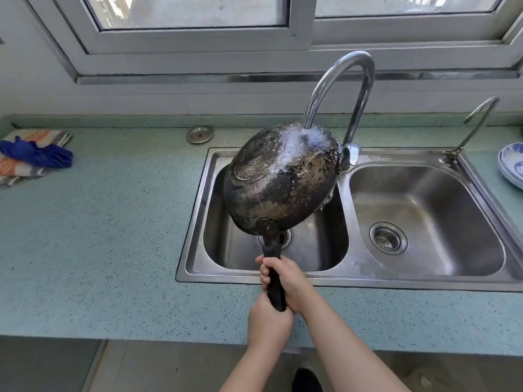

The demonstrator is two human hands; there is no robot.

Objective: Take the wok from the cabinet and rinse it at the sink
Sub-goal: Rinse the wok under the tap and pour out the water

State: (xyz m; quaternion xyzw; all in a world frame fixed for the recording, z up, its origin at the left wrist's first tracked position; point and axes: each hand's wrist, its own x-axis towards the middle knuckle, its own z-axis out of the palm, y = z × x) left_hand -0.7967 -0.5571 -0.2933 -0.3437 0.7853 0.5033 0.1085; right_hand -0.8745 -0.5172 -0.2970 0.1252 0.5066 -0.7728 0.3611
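The wok (278, 182) is dark and blotchy, turned bottom up and tilted over the left basin of the steel double sink (198, 219). Water runs from the tall curved tap (339, 89) onto the wok's upper right underside and drips off its lower edge. Its black handle (274, 275) points toward me. My right hand (287, 281) grips the handle's middle. My left hand (268, 321) grips the handle's end, just below the right one. The wok's inside faces down and is hidden.
The right basin (424, 219) has a drain strainer. A small second tap (475, 125) stands at the sink's far right corner. Blue-and-white plates (512, 165) sit at the right edge. A blue cloth (36, 154) on a striped towel lies far left. A round steel cap (199, 134) sits behind the sink.
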